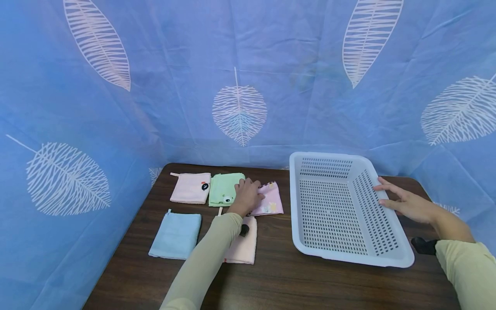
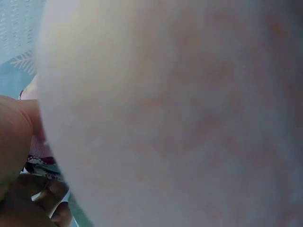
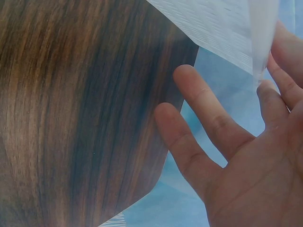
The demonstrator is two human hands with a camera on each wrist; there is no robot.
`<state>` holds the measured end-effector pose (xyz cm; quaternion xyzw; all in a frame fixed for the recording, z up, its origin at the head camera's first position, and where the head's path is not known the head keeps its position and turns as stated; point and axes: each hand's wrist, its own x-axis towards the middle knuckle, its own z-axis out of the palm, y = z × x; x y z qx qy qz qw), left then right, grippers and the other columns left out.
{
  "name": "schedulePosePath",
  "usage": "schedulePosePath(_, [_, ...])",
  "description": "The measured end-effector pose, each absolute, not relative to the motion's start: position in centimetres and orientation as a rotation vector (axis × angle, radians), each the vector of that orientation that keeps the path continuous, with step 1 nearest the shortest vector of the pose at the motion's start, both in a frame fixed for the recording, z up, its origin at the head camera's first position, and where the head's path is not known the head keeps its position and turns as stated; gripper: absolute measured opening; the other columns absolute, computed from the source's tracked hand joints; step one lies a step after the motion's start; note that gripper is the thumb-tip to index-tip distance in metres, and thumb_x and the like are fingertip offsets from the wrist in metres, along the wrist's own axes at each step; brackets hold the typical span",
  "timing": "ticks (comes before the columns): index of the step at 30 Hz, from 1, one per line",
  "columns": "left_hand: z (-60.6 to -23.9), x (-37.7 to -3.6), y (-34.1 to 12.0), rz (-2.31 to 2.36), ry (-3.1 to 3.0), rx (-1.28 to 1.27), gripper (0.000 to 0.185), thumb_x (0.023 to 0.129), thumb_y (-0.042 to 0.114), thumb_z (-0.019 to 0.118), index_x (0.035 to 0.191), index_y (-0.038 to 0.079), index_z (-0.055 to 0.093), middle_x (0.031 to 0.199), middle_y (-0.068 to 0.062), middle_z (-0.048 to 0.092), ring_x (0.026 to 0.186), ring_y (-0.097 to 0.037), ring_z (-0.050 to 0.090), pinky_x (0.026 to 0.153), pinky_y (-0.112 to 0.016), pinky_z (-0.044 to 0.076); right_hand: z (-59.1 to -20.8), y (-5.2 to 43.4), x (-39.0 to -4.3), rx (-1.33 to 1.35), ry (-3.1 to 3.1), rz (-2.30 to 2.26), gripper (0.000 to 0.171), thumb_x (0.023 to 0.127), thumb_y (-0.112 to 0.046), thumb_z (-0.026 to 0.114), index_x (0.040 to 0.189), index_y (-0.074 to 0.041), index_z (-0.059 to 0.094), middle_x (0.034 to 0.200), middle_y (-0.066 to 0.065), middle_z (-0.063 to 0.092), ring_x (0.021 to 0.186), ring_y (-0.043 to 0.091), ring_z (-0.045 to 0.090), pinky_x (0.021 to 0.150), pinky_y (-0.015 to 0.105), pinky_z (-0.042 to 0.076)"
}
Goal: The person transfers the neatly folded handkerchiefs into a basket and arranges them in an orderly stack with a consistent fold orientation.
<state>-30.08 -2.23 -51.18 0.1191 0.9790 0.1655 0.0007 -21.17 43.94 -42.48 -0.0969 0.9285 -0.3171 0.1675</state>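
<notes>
My left hand (image 1: 247, 197) pinches the edge of a pink patterned small towel (image 1: 273, 201) on the table. In the left wrist view, the pink towel (image 2: 40, 147) with its dark trim shows between thumb and fingers; a blurred pale surface covers most of that view. On the right, my right hand (image 1: 410, 205) rests its fingertips on the side rim of a white perforated plastic basket (image 1: 351, 257). The right wrist view shows the right hand (image 3: 251, 156) with two fingers stretched out, apart from the basket rim (image 3: 262, 52); others touch it.
Left of the pink towel lie a green towel (image 1: 222, 186) and a pale pink towel (image 1: 186, 189). Nearer are a light blue towel (image 1: 176, 236) and a peach towel (image 1: 245, 247), partly under the left forearm. A blue leaf-print curtain (image 1: 271, 51) hangs behind the brown table (image 1: 290, 284).
</notes>
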Motion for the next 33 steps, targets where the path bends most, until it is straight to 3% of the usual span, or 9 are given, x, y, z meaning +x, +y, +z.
schedulePosePath(6, [-50.9,-30.1,-2.7,0.589,3.057,0.428,0.036,0.095,0.036,0.073,0.124,0.016,0.066,0.124,-0.008,0.070,0.117,-0.032,0.055,0.099,-0.051,0.038,-42.5,43.9,-21.2,-0.265,2.651,-0.890,0.067,0.107,-0.033,0.054,0.158,-0.002,0.024,0.167,0.033,0.002,0.104,0.019,0.071,0.084,0.054,0.059])
schedulePosePath(11, [-50.6,-30.3,-3.0,0.718,3.014,0.448,0.039,0.092,0.033,0.077,0.121,0.010,0.065,0.118,-0.010,0.070,0.109,-0.030,0.065,0.099,-0.046,0.049,-42.6,44.0,-21.2,-0.256,2.656,-0.882,0.066,0.107,-0.033,0.053,0.157,-0.002,0.025,0.169,0.029,-0.001,0.103,0.009,0.068,0.083,0.049,0.060])
schedulePosePath(17, [-50.3,-30.7,-3.1,0.885,2.924,0.418,0.036,0.091,0.029,0.079,0.115,0.008,0.061,0.114,-0.009,0.067,0.099,-0.024,0.064,0.091,-0.041,0.055,-42.4,43.9,-21.1,-0.266,2.648,-0.883,0.069,0.107,-0.033,0.054,0.159,-0.001,0.021,0.166,0.033,0.006,0.108,0.029,0.070,0.081,0.046,0.060])
schedulePosePath(18, [-50.3,-30.8,-3.1,0.901,2.916,0.414,0.036,0.091,0.029,0.078,0.115,0.009,0.060,0.114,-0.009,0.068,0.098,-0.023,0.063,0.091,-0.040,0.054,-42.4,44.0,-21.1,-0.267,2.646,-0.889,0.069,0.107,-0.033,0.054,0.159,-0.001,0.021,0.167,0.033,0.004,0.107,0.028,0.071,0.082,0.048,0.060])
schedulePosePath(25, [-50.1,-30.7,-3.2,1.001,2.881,0.393,0.037,0.094,0.033,0.075,0.122,0.015,0.059,0.108,-0.008,0.072,0.087,-0.019,0.061,0.085,-0.038,0.053,-42.6,44.1,-21.1,-0.267,2.644,-0.904,0.068,0.107,-0.034,0.053,0.158,-0.002,0.023,0.166,0.034,0.008,0.095,-0.006,0.065,0.082,0.052,0.058])
schedulePosePath(33, [-49.2,-30.6,-3.6,1.160,2.812,0.382,0.038,0.094,0.026,0.075,0.127,0.012,0.061,0.098,-0.007,0.069,0.078,-0.018,0.054,0.078,-0.036,0.050,-42.6,44.1,-21.1,-0.279,2.643,-0.906,0.070,0.107,-0.033,0.054,0.159,-0.002,0.020,0.164,0.037,0.013,0.100,0.011,0.070,0.084,0.057,0.058])
